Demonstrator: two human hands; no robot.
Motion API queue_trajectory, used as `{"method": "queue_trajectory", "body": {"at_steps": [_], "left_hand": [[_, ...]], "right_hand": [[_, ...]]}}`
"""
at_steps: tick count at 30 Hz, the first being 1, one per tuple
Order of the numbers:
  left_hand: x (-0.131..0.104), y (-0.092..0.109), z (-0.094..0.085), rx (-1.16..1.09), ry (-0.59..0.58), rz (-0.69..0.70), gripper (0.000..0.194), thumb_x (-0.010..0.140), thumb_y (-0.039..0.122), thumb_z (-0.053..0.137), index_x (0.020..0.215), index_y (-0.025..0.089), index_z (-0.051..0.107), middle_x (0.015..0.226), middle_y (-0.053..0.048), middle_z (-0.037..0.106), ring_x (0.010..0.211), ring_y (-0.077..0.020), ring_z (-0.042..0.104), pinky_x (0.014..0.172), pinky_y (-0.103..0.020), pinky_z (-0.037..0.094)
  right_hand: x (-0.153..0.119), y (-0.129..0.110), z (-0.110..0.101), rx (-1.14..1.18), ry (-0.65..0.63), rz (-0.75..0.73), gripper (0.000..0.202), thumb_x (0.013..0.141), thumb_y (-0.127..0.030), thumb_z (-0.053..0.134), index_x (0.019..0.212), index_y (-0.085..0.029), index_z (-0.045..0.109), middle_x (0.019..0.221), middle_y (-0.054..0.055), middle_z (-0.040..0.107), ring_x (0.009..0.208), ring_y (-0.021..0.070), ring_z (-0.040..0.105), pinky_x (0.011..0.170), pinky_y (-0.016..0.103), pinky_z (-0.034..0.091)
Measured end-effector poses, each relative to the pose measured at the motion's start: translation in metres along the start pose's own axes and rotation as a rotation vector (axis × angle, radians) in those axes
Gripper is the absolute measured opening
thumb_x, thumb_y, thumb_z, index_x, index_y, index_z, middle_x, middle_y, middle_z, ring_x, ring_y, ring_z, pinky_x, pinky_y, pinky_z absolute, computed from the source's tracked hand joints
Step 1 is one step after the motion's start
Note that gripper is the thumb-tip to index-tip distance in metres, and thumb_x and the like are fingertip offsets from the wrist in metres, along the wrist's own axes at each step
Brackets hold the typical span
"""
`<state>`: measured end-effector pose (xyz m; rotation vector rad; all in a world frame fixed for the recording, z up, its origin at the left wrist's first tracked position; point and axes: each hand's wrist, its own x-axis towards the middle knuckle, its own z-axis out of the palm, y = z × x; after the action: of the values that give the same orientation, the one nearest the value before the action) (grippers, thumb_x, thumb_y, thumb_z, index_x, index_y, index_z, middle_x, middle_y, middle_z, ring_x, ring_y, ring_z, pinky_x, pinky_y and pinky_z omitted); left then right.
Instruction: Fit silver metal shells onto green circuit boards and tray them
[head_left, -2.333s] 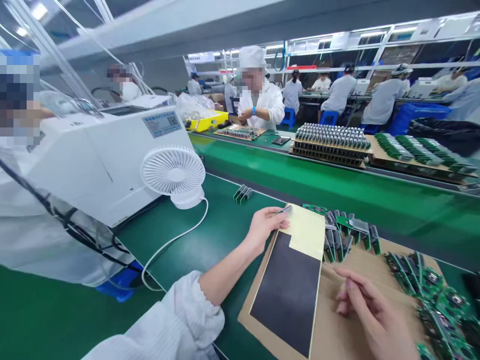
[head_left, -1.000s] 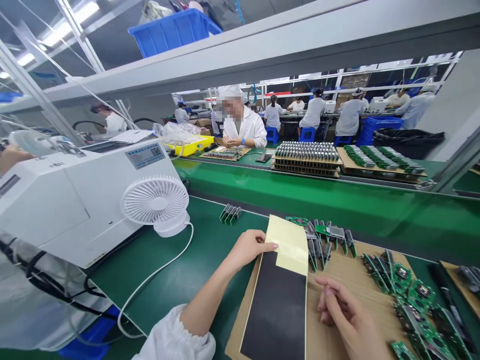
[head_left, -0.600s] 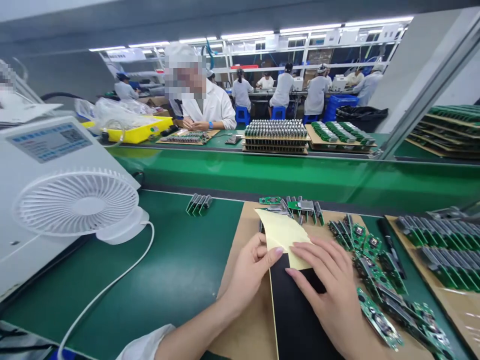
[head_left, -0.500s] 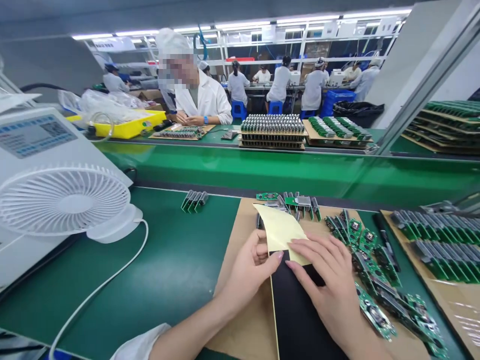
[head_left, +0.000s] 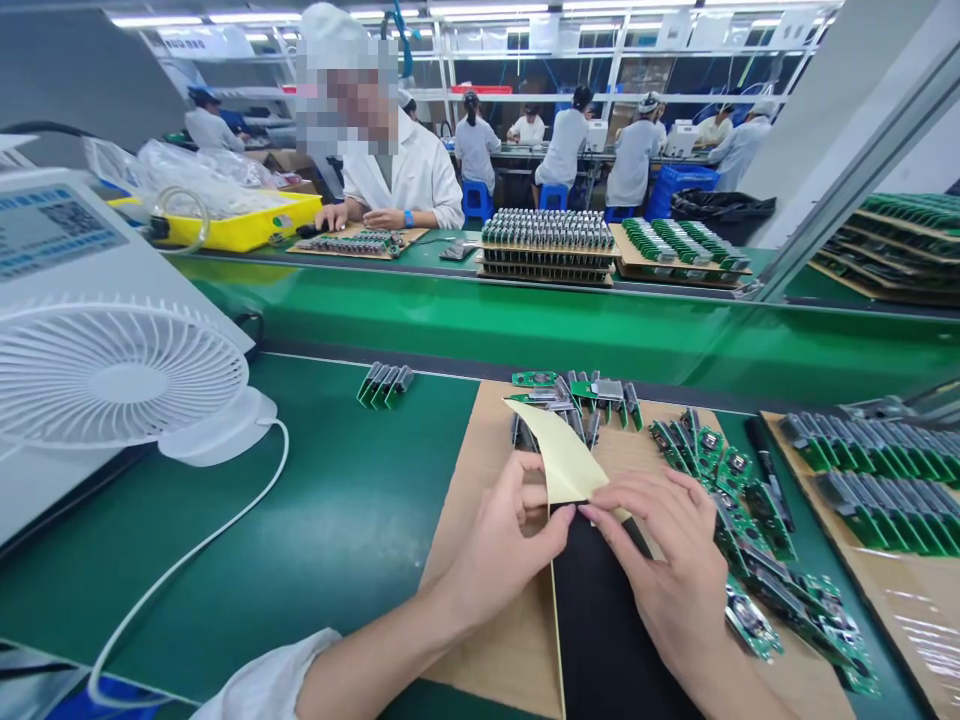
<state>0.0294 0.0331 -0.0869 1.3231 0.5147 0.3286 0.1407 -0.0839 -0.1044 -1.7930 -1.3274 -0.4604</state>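
Black sheet (head_left: 607, 630) partly behind right hand (head_left: 671, 545)

Head view, forward and down

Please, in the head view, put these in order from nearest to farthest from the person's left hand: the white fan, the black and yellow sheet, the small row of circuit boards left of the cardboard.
1. Black and yellow sheet: at the left hand, touching it.
2. Small row of circuit boards: ahead and left.
3. White fan: far left.
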Motion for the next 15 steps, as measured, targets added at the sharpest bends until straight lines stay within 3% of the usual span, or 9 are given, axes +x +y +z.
{"method": "queue_trajectory", "body": {"at_steps": [8,15], "left_hand": [[-0.0026,0.0015,-0.0027,0.104,-0.004,0.036,0.023,0.086,0.028,0.060,0.104,0.024,0.047,0.094,-0.002,0.077,0.086,-0.0118,0.067,0.076,-0.022,0.046],[-0.0037,-0.0038,-0.0053,0.172,-0.030,0.095,0.019,0.088,0.031,0.058,0.104,0.025,0.049,0.106,-0.001,0.075,0.091,-0.0116,0.067,0.083,-0.025,0.046]], "right_hand": [[-0.0005,0.0043,0.0021,0.023,-0.062,0.024,0.011,0.095,-0.028,0.057,0.104,-0.023,0.062,0.096,0.003,0.071,0.090,0.0204,0.066,0.093,0.039,0.039],[0.0022,0.0039,-0.0011,0.042,-0.073,-0.013,0.004,0.095,-0.023,0.059,0.098,-0.022,0.061,0.091,0.002,0.069,0.088,0.0186,0.064,0.093,0.039,0.037]]}}
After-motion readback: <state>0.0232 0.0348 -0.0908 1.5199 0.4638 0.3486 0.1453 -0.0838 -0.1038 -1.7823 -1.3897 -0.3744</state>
